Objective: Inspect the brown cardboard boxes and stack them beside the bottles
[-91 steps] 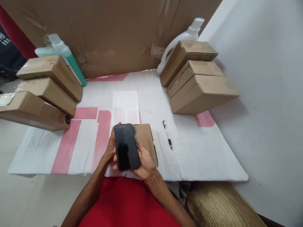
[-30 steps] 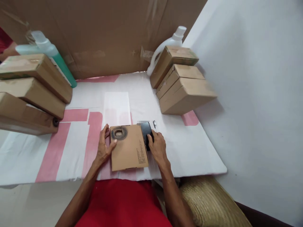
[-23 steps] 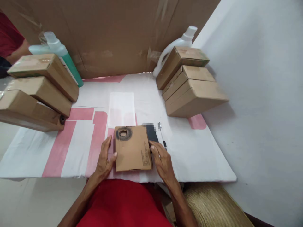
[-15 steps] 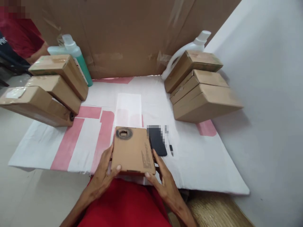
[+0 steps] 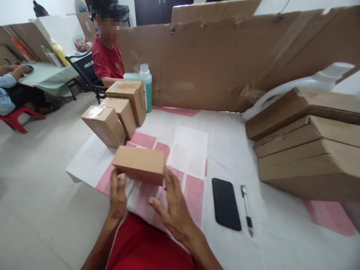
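Observation:
A small brown cardboard box [image 5: 140, 164] is lifted above the near left part of the white and pink table cover [image 5: 233, 150], held between both my hands. My left hand [image 5: 117, 195] presses against its left underside, fingers together. My right hand [image 5: 171, 206] holds its right end with fingers stretched up along the side. A black phone [image 5: 225, 203] lies flat on the cover to the right of my right hand, and a pen [image 5: 246, 210] lies beside it.
Three brown boxes [image 5: 118, 112] lean in a row at the left, with a green bottle [image 5: 146, 90] behind. A stack of flat boxes [image 5: 306, 146] stands at the right before a white jug [image 5: 309, 82]. Cardboard wall [image 5: 213, 63] at the back. Two other people sit at the far left.
Earlier I held the phone, then laid it on the cover. Both hands then took the box, lifted it and carried it leftward. My view has swung left and up.

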Demonstrator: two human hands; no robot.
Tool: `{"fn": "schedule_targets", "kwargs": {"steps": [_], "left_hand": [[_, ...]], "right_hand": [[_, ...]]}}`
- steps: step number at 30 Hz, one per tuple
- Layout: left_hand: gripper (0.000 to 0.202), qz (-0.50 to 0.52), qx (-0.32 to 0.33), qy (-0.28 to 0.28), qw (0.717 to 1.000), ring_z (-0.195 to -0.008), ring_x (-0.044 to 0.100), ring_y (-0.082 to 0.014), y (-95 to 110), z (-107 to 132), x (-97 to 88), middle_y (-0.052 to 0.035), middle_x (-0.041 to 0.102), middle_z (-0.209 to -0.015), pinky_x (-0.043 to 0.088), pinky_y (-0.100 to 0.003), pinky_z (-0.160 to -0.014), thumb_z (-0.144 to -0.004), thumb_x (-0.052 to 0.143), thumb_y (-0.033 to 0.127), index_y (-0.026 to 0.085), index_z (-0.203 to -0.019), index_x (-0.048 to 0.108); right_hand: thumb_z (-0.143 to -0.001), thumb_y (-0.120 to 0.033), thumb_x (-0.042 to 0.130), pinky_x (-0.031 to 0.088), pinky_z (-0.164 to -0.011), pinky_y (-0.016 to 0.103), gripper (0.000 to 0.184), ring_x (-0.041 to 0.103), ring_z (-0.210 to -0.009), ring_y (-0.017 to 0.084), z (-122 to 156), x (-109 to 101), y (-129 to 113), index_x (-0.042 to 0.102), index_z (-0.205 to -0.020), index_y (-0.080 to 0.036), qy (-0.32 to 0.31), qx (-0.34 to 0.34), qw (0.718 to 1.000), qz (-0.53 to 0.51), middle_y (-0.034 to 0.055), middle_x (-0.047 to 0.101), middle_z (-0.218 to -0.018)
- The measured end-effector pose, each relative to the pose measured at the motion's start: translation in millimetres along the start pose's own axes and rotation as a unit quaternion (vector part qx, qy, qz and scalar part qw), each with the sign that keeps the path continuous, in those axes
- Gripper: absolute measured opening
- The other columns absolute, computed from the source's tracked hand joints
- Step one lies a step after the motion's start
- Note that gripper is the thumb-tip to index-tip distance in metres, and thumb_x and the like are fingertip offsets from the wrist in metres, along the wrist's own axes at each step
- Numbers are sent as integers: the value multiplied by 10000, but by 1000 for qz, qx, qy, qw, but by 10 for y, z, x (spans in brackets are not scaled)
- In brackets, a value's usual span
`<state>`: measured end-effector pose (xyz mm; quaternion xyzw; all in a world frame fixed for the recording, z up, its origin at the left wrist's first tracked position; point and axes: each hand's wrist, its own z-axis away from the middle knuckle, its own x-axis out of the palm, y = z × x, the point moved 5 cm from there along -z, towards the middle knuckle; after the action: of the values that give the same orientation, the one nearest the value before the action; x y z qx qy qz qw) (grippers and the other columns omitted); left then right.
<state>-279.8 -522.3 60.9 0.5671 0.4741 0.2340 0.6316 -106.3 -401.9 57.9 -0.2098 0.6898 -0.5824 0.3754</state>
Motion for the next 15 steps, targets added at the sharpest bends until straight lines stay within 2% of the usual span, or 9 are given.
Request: {"fn": "schedule_targets", "kwargs": {"steps": [4,7,10,12,15], "left_hand": [[564,4,-10,173,985,-1173,610,-264,-242,-405,-752,-109,623,-1258,587,-372,-887,-983,429,696,221,-1247,579],[586,11,-35,241,970,-1186,594,-266,-435,-846,-1126,-114,609,-1252,602,-331,-804,-933,476,722,209,-1199,575],[573,9,-43,253,967,-1134,605,-266,-546,-1306,-1258,-122,607,-1194,606,-350,-785,-914,502,705,189,-1155,566],[538,7,-41,250,967,-1113,610,-263,-547,-1543,-1255,-121,609,-1169,606,-371,-800,-931,504,670,179,-1144,568],[473,2,-9,221,975,-1143,611,-260,-359,-1630,-1146,-122,616,-1210,601,-409,-858,-1001,480,580,171,-1219,573]], "right_hand": [[-921,-503,729,155,-1320,597,926,168,-1615,350,-490,712,-277,221,-1675,-330,-138,-21,982,-126,86,202,-1744],[-890,-497,774,145,-1329,550,904,186,-1610,367,-954,1100,-453,340,-1634,-222,-151,-58,972,-170,117,267,-1721],[-876,-510,785,203,-1307,561,869,239,-1592,391,-1367,1354,-535,409,-1568,-142,-141,-67,976,-150,159,361,-1666],[-899,-528,745,226,-1296,568,769,278,-1582,372,-1565,1455,-562,453,-1523,-187,-133,-66,978,-146,131,424,-1629],[-917,-612,668,286,-1270,584,652,375,-1540,366,-1682,1465,-559,533,-1442,-248,-102,-77,981,-146,77,547,-1527]]}}
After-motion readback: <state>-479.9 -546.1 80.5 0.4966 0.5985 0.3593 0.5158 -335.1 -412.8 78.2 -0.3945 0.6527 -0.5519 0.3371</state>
